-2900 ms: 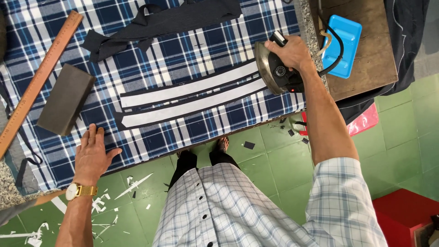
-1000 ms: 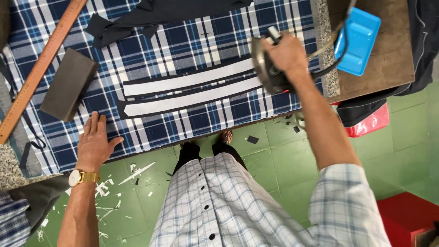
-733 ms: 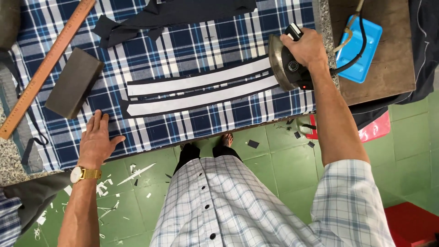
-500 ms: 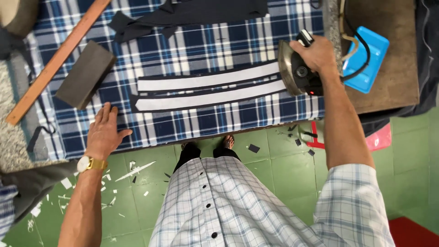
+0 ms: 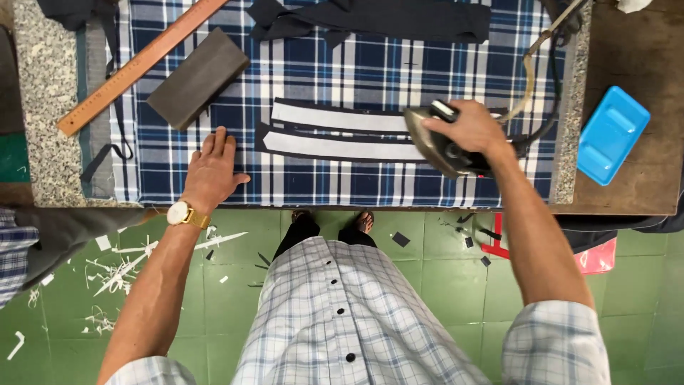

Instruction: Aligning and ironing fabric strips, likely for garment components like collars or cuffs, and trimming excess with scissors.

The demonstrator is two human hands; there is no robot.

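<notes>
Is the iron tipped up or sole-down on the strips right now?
Sole-down, it seems. The iron sits over the right ends of the white strips, gripped from above by the right hand; actual contact cannot be told.

A tailoring workshop: a pressing surface (image 5: 335, 185) padded with blue checked cloth, a wooden ruler (image 5: 139, 65), an iron (image 5: 445, 146), dark fabric strips (image 5: 342, 132), and cloth scraps (image 5: 128, 264) littering the green tiled floor (image 5: 235, 285).

head cam | straight down | near | plaid table (image 5: 320, 78), floor (image 5: 235, 285) below
</notes>
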